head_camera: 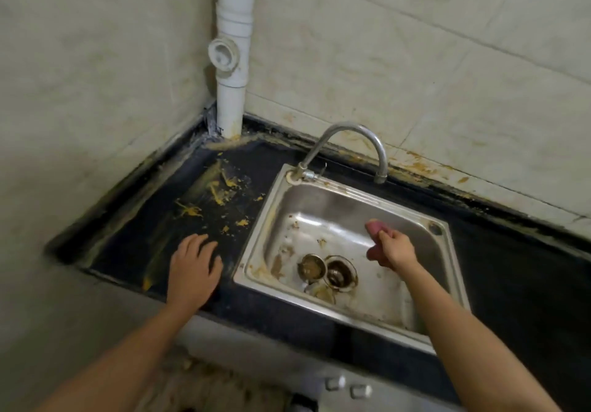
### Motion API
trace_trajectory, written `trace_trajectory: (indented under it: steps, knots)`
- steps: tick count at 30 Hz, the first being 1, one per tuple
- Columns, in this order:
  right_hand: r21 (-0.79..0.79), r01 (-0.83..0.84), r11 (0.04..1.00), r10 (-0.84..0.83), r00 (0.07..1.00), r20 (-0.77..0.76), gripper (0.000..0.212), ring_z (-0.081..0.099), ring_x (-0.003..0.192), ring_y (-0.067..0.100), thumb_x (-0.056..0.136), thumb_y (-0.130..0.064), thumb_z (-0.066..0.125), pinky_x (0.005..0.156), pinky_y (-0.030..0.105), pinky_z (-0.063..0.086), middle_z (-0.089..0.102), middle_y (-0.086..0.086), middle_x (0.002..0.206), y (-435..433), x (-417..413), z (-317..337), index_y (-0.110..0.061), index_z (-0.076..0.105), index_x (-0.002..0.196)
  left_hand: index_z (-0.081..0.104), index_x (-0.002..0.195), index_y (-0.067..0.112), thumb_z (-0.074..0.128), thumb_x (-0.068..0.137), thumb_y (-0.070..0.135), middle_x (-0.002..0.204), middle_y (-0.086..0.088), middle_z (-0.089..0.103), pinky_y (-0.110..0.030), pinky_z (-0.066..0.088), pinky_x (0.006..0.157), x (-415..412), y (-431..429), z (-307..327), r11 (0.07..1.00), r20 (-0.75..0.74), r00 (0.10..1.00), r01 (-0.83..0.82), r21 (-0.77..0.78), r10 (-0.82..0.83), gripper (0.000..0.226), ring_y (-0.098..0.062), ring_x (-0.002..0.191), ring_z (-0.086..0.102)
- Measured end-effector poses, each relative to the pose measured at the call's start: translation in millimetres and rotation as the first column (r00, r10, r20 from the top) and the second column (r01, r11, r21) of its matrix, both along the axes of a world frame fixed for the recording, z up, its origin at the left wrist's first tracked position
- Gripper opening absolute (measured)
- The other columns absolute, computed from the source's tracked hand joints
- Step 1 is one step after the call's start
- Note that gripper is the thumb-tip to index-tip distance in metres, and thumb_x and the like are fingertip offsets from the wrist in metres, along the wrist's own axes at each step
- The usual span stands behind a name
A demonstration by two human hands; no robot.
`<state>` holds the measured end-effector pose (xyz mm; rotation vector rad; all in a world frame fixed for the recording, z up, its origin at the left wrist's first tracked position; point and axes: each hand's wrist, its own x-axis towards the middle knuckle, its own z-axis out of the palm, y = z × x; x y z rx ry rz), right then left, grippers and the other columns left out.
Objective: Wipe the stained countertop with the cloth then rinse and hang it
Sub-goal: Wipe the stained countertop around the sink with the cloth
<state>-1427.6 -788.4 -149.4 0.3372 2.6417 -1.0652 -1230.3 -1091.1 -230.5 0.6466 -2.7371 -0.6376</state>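
The black countertop point(134, 245) left of the sink carries yellow stains point(220, 194) and smears. My left hand point(193, 267) rests flat on it near the front edge, fingers apart, just below the stains. My right hand point(395, 248) hovers over the steel sink point(256, 251) and grips a pink cloth point(374, 229), which sticks out above and below my fingers. A curved metal faucet point(351, 139) arches over the basin, its spout above and slightly behind the cloth. No water is visibly running.
The sink bottom holds a drain point(339, 272), a loose strainer point(311, 266) and brown grime. A white drainpipe point(232, 59) stands in the back corner. Tiled walls with yellow splashes close off the left and back. Cabinet handles point(348, 386) show below the counter.
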Motion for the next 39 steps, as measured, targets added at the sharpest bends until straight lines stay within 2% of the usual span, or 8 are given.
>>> trace_trajectory:
  steps: [5,9,11,21,25,27,31,39]
  knots:
    - [-0.183,0.043,0.982,-0.034,0.998,0.049,0.031,0.062,0.089,0.033,0.095,-0.023,0.045,0.083,0.046,0.053,0.061,0.016,0.093,-50.4,42.4,3.5,-0.004,0.050,0.119,0.062,0.113,-0.002,0.059,0.086,0.011,0.126,-0.020,0.054,-0.050,0.036,0.096,30.3,-53.5,10.2,0.989,0.065,0.987,-0.147,0.014,0.146,0.030,-0.036,0.124,0.040]
    - [-0.366,0.133,0.921,-0.080,0.984,0.156,0.021,0.054,0.047,0.017,0.097,-0.024,0.043,0.044,0.024,0.044,0.056,0.001,0.046,-79.4,59.5,6.5,-0.006,0.053,0.099,0.064,0.107,-0.006,0.064,0.081,0.005,0.119,-0.024,0.057,-0.055,0.039,0.091,46.4,-68.9,4.0,0.988,0.044,0.989,-0.146,0.053,0.144,0.027,-0.042,0.118,0.045]
    - [-0.432,0.148,0.890,-0.074,0.981,0.182,0.025,0.050,0.041,0.016,0.098,-0.025,0.041,0.045,0.022,0.040,0.050,-0.001,0.038,-92.4,64.0,9.7,-0.009,0.051,0.083,0.065,0.104,-0.006,0.066,0.080,0.004,0.116,-0.025,0.059,-0.058,0.041,0.088,51.9,-72.2,1.9,0.987,0.030,0.989,-0.145,0.073,0.143,0.026,-0.045,0.116,0.046]
    - [-0.854,0.115,0.508,0.350,0.878,0.327,0.058,0.062,0.096,0.037,0.092,-0.051,0.032,0.084,0.042,0.052,0.066,0.022,0.105,-149.1,67.7,17.5,-0.008,0.054,0.125,0.053,0.126,0.008,0.048,0.093,0.021,0.131,-0.007,0.051,-0.036,0.030,0.103,41.6,-66.0,37.6,0.975,-0.046,0.990,-0.123,0.185,0.134,0.035,-0.023,0.126,0.039]
    - [-0.936,0.132,0.327,0.550,0.779,0.303,0.069,0.060,0.111,0.035,0.069,-0.053,0.071,0.089,0.043,0.053,0.054,0.021,0.131,-174.3,79.3,18.7,-0.011,0.060,0.124,0.049,0.130,0.015,0.056,0.090,0.025,0.128,-0.004,0.052,-0.028,0.037,0.096,6.1,-44.7,77.8,0.906,-0.144,0.990,0.064,0.418,-0.003,0.042,-0.016,0.117,0.047]
    - [-0.934,0.084,0.347,0.634,0.713,0.299,0.085,0.061,0.109,0.032,0.050,-0.055,0.084,0.096,0.041,0.048,0.055,0.021,0.129,-184.8,80.0,16.8,-0.012,0.063,0.120,0.040,0.136,0.018,0.062,0.086,0.026,0.134,-0.003,0.044,-0.027,0.034,0.099,-9.6,-43.0,93.2,0.832,-0.113,0.988,0.146,0.535,-0.101,0.055,-0.015,0.122,0.042]
    - [-0.914,0.046,0.404,0.698,0.631,0.340,0.076,0.069,0.078,0.021,0.036,-0.053,0.089,0.067,0.028,0.057,0.071,0.013,0.100,-197.2,79.8,13.2,-0.013,0.074,0.099,0.037,0.138,0.026,0.070,0.078,0.034,0.141,0.003,0.035,-0.026,0.025,0.104,-20.9,-41.9,97.0,0.848,-0.075,0.949,0.307,0.432,-0.306,0.070,-0.013,0.129,0.029]
    - [-0.842,-0.037,0.538,0.710,0.559,0.429,0.073,0.069,0.089,0.026,0.051,-0.058,0.079,0.072,0.034,0.058,0.068,0.019,0.108,-201.4,79.8,5.2,-0.009,0.068,0.105,0.071,0.090,0.005,0.067,0.082,0.016,0.113,-0.001,0.058,-0.021,0.031,0.095,-31.4,-45.9,83.2,0.887,-0.205,0.968,0.220,0.406,-0.146,0.014,-0.014,0.110,0.047]
